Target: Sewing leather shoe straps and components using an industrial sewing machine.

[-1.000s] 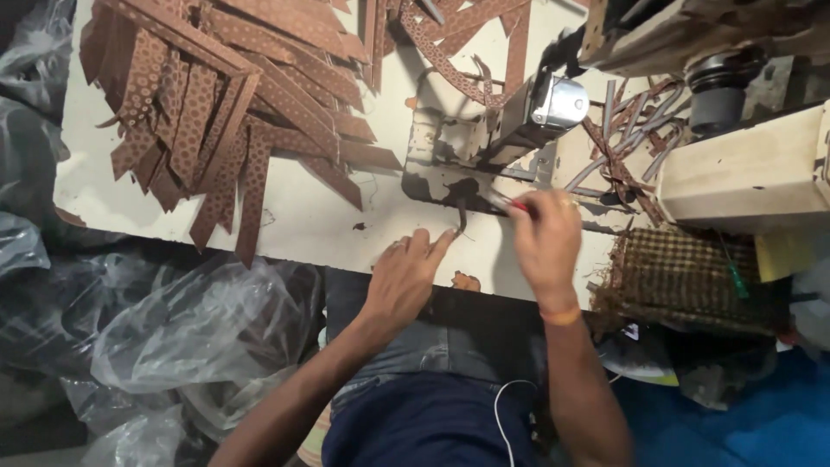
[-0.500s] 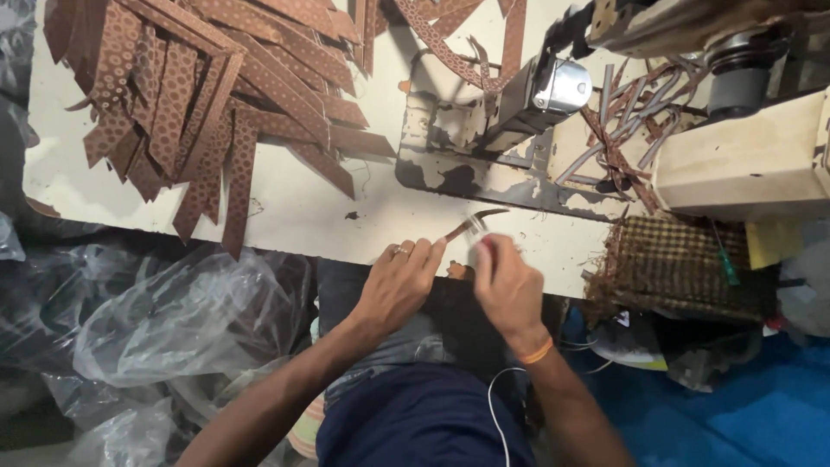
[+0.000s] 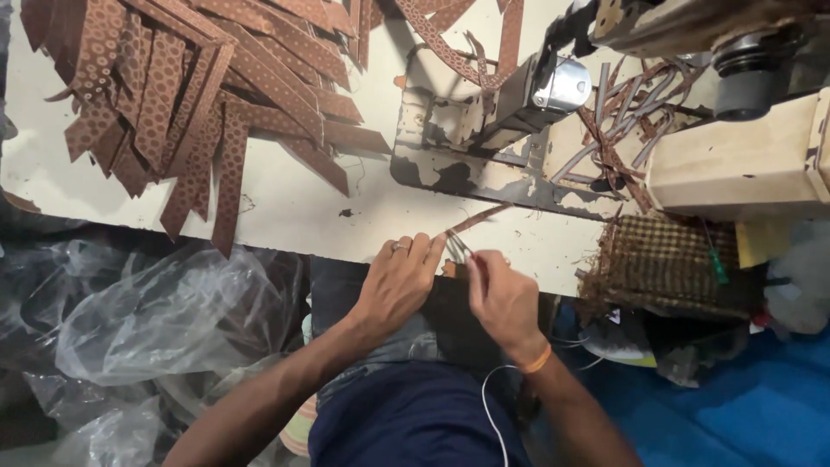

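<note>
1. The narrow brown strip (image 3: pixel 474 220) lies slanted at the near edge of the worktop (image 3: pixel 285 216), its lower end held between both hands, just in front of the sewing machine (image 3: pixel 484 130).
2. Left hand (image 3: pixel 399 281): fingers closed on the strip's near end, apparently to steady it; palm down, wrist over the worktop edge, a ring on one finger.
3. Right hand (image 3: pixel 501 298): fingers pinched narrow around a small metal tool, probably snips (image 3: pixel 458 248), its tip meeting the strip; orange band at the wrist.
4. The pile of patterned brown strips (image 3: pixel 190 95) sits well apart on the left, fanned out within reach.
5. A woven mat (image 3: pixel 666 259) hangs off the right edge.
</note>
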